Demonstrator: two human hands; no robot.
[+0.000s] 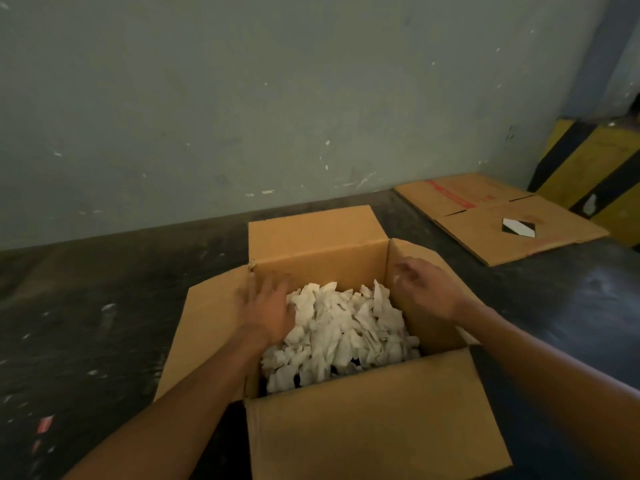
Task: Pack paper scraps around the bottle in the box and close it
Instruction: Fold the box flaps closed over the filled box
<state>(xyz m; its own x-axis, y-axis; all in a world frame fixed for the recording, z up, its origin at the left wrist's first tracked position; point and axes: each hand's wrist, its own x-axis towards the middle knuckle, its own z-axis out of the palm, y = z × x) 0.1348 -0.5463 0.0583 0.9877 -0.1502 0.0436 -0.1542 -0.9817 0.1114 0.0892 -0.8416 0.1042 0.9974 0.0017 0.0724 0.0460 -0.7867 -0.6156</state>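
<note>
A brown cardboard box [377, 420] stands open on the dark floor, all its flaps spread outward. White paper scraps [343, 330] fill its inside in a loose heap. The bottle is hidden under them; only a dark gap shows at the near edge of the heap. My left hand [268, 306] lies flat, fingers spread, at the left inner side of the box, touching the scraps. My right hand [427, 289] hovers at the right wall of the box, fingers loosely apart and blurred, holding nothing.
A flattened cardboard box [498, 216] with red print lies on the floor at the back right. Behind it stands a yellow-and-black striped barrier [595, 168]. A grey-green wall [242, 116] runs close behind the box. Small paper bits [45, 424] dot the floor at left.
</note>
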